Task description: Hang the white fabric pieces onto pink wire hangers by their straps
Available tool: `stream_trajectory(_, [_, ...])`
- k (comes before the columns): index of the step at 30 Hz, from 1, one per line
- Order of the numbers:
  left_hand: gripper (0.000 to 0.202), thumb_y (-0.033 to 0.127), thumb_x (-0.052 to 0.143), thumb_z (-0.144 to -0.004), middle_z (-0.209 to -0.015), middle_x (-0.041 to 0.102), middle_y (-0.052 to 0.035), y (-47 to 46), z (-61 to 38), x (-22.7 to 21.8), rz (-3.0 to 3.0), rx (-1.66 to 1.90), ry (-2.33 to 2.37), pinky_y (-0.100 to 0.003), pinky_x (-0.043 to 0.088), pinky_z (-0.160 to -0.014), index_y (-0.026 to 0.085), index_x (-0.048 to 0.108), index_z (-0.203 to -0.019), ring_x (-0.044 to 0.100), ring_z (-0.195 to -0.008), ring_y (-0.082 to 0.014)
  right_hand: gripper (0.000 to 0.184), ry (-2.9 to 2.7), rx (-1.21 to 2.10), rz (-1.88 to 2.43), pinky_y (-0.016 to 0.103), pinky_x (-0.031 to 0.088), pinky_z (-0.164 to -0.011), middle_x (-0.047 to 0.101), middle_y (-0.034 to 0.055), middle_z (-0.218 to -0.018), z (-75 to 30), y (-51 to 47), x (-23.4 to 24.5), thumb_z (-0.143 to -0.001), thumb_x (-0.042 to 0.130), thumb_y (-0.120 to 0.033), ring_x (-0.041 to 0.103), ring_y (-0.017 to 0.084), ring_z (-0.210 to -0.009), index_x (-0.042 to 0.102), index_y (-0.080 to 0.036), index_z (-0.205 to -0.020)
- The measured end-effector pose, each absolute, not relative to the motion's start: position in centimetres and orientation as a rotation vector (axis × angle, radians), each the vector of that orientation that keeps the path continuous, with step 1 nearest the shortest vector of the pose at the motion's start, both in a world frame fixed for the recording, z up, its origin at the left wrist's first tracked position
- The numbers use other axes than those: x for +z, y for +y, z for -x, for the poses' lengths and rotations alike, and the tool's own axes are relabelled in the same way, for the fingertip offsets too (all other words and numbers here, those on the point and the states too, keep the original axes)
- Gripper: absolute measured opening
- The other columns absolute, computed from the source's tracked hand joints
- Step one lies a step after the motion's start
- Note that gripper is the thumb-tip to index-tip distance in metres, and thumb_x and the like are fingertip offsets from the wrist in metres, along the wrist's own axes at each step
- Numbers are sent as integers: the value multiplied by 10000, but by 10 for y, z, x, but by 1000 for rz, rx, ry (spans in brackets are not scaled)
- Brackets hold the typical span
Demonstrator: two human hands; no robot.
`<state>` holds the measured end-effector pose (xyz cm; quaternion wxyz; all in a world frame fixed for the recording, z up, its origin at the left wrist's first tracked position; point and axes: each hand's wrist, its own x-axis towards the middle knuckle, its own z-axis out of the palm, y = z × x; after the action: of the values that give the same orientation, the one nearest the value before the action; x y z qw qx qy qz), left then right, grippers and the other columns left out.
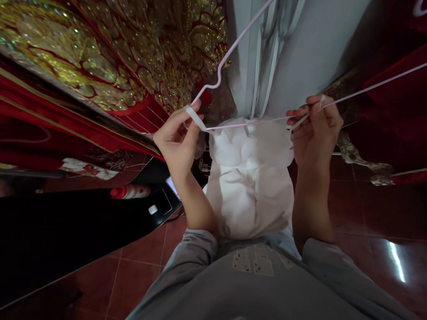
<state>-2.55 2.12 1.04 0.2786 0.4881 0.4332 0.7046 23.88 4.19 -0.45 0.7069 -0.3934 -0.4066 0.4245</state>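
Note:
My left hand (181,142) is closed, thumb and index finger pinching a pale pink cord (234,51) where a flat white strip (195,118) crosses the fingertips. From there the cord climbs to the top edge with a kink in it, and another stretch of it (250,122) spans to the other side. My right hand (316,131) is closed on the cord too, with a narrow white strip (300,122) at its fingers. Beyond this hand the cord runs to the right edge. Under both hands, a creased white cloth (233,198) lies over my lap.
Red fabric with gold sequins (108,49) hangs at the upper left; dark red fabric (404,106) is at the right. A black table (74,225) on the left bears a red-capped bottle (130,191), a dark phone (162,201) and a small white case (153,209). Red tiles (140,246) cover the floor.

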Motion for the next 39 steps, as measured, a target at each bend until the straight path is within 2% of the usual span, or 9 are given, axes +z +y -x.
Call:
stream_trajectory(4, [237,347,995,-804,-1023,780,-38,26,23,26,-1279,1845,1182,-438,643,-962,312,789,-916,739,-1217,-318,281,-886,991,825,404,618,-758,736,-43,-786,-237,46,-6,-810,866,-648,717,192,-810,752,-410,-908])
stream_trajectory(10, [200,152,848,-989,-985,696,-8,28,12,59,-1610,1707,1106,-357,573,-1034,223,689,-890,688,-1032,-204,284,-824,976,754,311,618,-638,726,-56,-744,-226,48,-7,-820,884,-602,736,149,-747,760,-355,-889])
stream_trajectory(14, [425,-30,957,-804,-1053,657,9,35,9,76,-1659,1616,1148,-307,491,-1167,192,594,-800,640,-1207,-211,291,-795,947,725,283,603,-642,713,-53,-737,-220,46,-10,-863,845,-573,721,134,-726,746,-304,-914])
stream_trajectory(19, [340,71,934,-889,-999,687,1,43,9,64,-1324,1695,1051,-324,553,-1071,226,635,-936,669,-1188,-247,281,-860,1025,713,342,622,-677,720,-32,-782,-232,47,-17,-874,857,-589,756,177,-820,731,-342,-925])
stream_trajectory(23, [301,77,814,-977,-847,668,45,45,3,21,-935,1960,992,-312,554,-893,275,602,-1058,692,-881,-181,334,-901,1071,747,375,638,-718,737,-28,-816,-239,47,-18,-829,878,-646,767,200,-894,721,-367,-927])
stream_trajectory(25, [92,286,725,-1072,-945,732,5,41,-6,3,-786,1920,928,-329,575,-892,266,638,-1096,724,-871,-180,371,-896,1049,771,363,632,-728,743,-31,-813,-237,47,-16,-816,877,-670,761,190,-889,713,-353,-919])
stream_trajectory(29, [309,560,665,-1070,-989,779,-49,34,-29,-12,-827,1826,877,-340,615,-943,258,642,-1011,789,-1022,-233,336,-873,998,780,343,623,-721,745,-34,-811,-230,46,-11,-820,878,-630,748,170,-841,735,-341,-914])
stream_trajectory(34, [237,445,695,-1073,-822,751,-11,34,-32,-5,-840,1892,773,-299,629,-838,260,613,-951,802,-835,-199,213,-839,918,816,351,680,-786,780,-15,-876,-229,43,-6,-828,858,-487,766,166,-824,804,-329,-960])
stream_trajectory(39, [245,304,499,-1168,-698,668,30,33,-26,10,-770,1965,847,-284,653,-820,271,588,-942,696,-651,-155,198,-683,670,787,262,666,-805,786,12,-925,-258,46,-7,-842,635,-227,791,114,-857,783,-228,-974])
